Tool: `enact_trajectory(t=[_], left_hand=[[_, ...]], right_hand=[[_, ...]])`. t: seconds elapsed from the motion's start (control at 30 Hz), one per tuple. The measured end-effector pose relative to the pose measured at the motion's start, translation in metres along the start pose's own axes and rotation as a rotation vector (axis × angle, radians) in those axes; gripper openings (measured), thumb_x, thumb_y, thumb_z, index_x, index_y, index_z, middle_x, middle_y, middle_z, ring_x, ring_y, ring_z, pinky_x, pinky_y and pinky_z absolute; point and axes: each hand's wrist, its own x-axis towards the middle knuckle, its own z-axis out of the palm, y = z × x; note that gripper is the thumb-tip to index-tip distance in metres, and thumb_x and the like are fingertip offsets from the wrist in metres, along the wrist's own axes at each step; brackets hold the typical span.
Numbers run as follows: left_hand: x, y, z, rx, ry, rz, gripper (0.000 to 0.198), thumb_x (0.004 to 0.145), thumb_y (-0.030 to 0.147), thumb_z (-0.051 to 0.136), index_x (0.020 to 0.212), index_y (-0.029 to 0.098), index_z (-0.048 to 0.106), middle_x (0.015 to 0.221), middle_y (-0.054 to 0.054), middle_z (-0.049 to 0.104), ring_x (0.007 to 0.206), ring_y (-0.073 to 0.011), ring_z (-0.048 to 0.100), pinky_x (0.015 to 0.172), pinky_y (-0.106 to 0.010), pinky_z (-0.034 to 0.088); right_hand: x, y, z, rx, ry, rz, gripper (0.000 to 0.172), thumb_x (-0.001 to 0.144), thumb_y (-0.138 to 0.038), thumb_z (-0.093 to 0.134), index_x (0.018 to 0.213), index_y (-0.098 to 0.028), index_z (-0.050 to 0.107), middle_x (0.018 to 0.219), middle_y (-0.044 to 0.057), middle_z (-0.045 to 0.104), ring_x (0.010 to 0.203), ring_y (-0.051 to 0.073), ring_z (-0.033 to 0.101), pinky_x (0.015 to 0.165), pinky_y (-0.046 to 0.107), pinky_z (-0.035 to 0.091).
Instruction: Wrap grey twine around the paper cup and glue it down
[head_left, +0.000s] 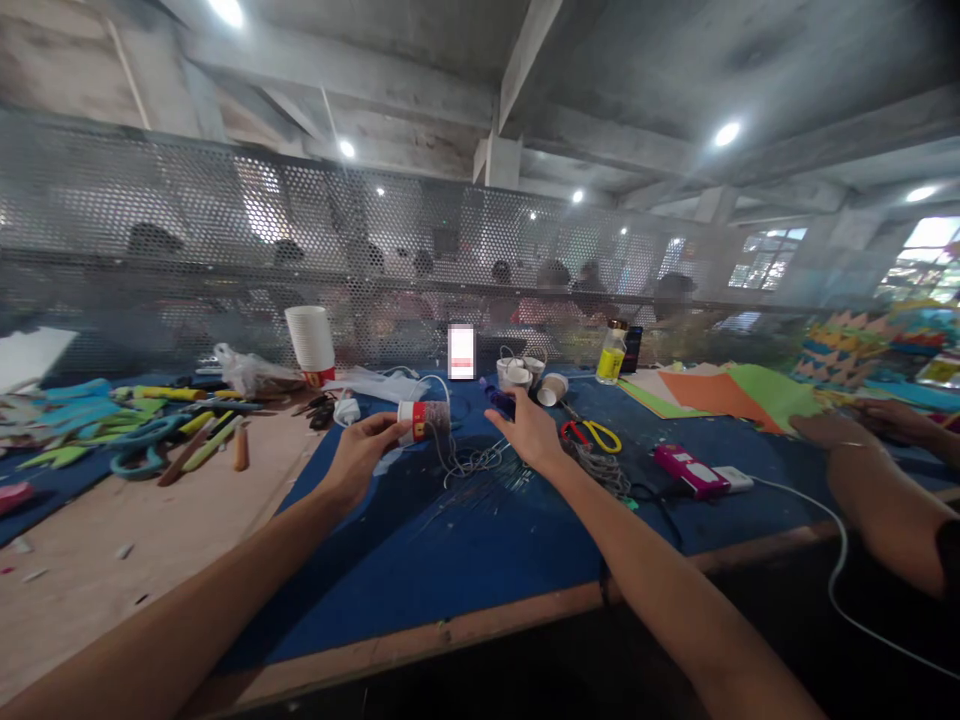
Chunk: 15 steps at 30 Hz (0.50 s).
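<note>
My left hand [367, 452] is closed on a red and white paper cup [411, 424], tipped on its side. Grey string is wound around the cup's far part, and a loose grey string [472, 462] trails from it onto the blue mat [420, 590]. To the right, my right hand [531, 430] is closed around a dark blue-purple tool [501, 399], mostly hidden by the fingers. Just beyond that hand stand small paper cups with handles [516, 374], and another cup [553, 389] lies on its side. Scissors with red and yellow handles [600, 436] and a grey string bundle [604, 470] lie beside my right wrist.
A stack of paper cups [310, 340], a lit phone [462, 352] and a yellow-labelled bottle [612, 353] stand at the back. Tools and blue scissors [146, 445] lie left. A magenta box [690, 472], coloured paper [720, 392] and another person's arm [877, 490] are right.
</note>
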Motion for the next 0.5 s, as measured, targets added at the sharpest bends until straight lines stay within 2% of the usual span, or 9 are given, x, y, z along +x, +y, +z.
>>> enact_trajectory(t=[0.07,0.17,0.3,0.5], left_hand=[[0.000,0.000,0.000,-0.006,-0.011,0.001,0.035,0.064,0.046,0.092,0.083,0.019,0.081,0.081,-0.006,0.077,0.072,-0.0176,0.065,0.070,-0.029,0.050],[-0.001,0.002,0.002,-0.034,-0.018,-0.003,0.034,0.064,0.045,0.092,0.081,0.019,0.081,0.081,-0.006,0.077,0.072,-0.0179,0.066,0.072,-0.030,0.052],[-0.004,0.004,0.004,-0.068,-0.017,-0.020,0.035,0.063,0.044,0.093,0.081,0.017,0.080,0.082,-0.006,0.077,0.073,-0.0176,0.066,0.074,-0.030,0.053],[-0.005,0.003,0.004,-0.082,-0.057,-0.042,0.036,0.063,0.043,0.094,0.082,0.016,0.080,0.084,-0.007,0.078,0.074,-0.0181,0.068,0.074,-0.030,0.053]], right_hand=[[0.000,0.005,0.007,-0.081,-0.039,-0.009,0.050,0.102,-0.044,0.057,0.142,-0.015,0.051,0.137,0.019,0.065,0.122,0.032,0.065,0.092,0.038,0.049],[-0.002,0.010,0.021,-0.220,-0.104,-0.018,0.043,0.102,-0.031,0.052,0.143,-0.014,0.051,0.138,0.019,0.062,0.126,0.033,0.061,0.101,0.043,0.046],[-0.008,0.013,0.035,-0.329,-0.157,-0.072,0.039,0.103,-0.028,0.051,0.140,-0.015,0.054,0.136,0.019,0.062,0.124,0.032,0.059,0.103,0.047,0.044],[-0.011,0.017,0.039,-0.380,-0.179,-0.072,0.038,0.102,-0.030,0.054,0.138,-0.016,0.057,0.133,0.019,0.062,0.123,0.032,0.058,0.101,0.046,0.043]])
